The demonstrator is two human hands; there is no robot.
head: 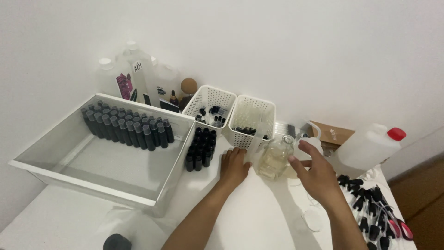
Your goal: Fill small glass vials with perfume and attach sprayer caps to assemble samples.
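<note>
Clear glass flask [274, 157], partly filled with pale yellowish liquid, stands on the white table [240, 217] just in front of two white perforated plastic baskets [252, 121]. Right hand [314, 173] is beside it with fingers loosely spread, fingertips at the flask's side and neck; whether they grip it cannot be told. Left hand [233, 165] lies flat on the table, fingers together, near a cluster of small black bottles [201, 149]. More black bottles stand in rows inside the large white tray [92, 178]. White plastic jug with a red cap [367, 147] lies at the right.

Two white baskets [209, 105], one tray [92, 171], one glass flask [275, 157], one jug [365, 148].
</note>
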